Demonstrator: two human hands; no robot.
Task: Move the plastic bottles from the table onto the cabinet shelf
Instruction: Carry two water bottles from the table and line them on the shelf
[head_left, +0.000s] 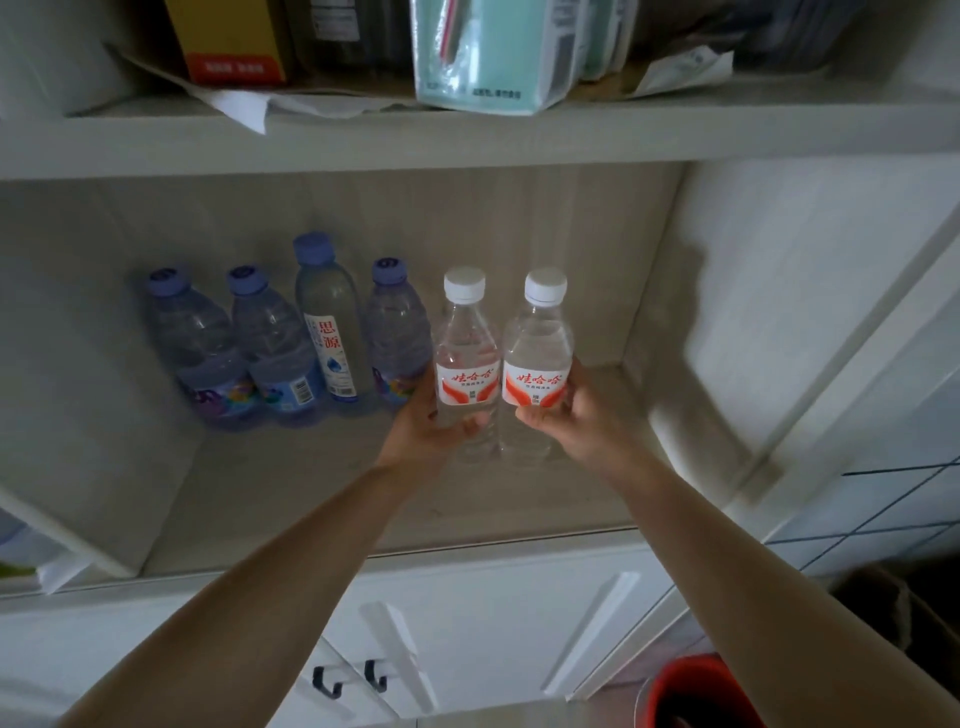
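Both hands hold one white-capped bottle each at the label band: left hand (423, 421) grips the left bottle (466, 358), right hand (563, 415) the right bottle (537, 358). Both stand upright, touching, on the cabinet shelf (311, 499), just beside four blue-capped bottles (280, 343). Clear, full, red-and-white labels. Judged moderately heavy, thin-walled, slick; mid-body grip suits.

Two upright white-capped bottles (498, 364) beside four blue-capped bottles (291, 343) on shelf (311, 493)

One head-worn camera looks forward and down, close into the cabinet shelf (363, 483).
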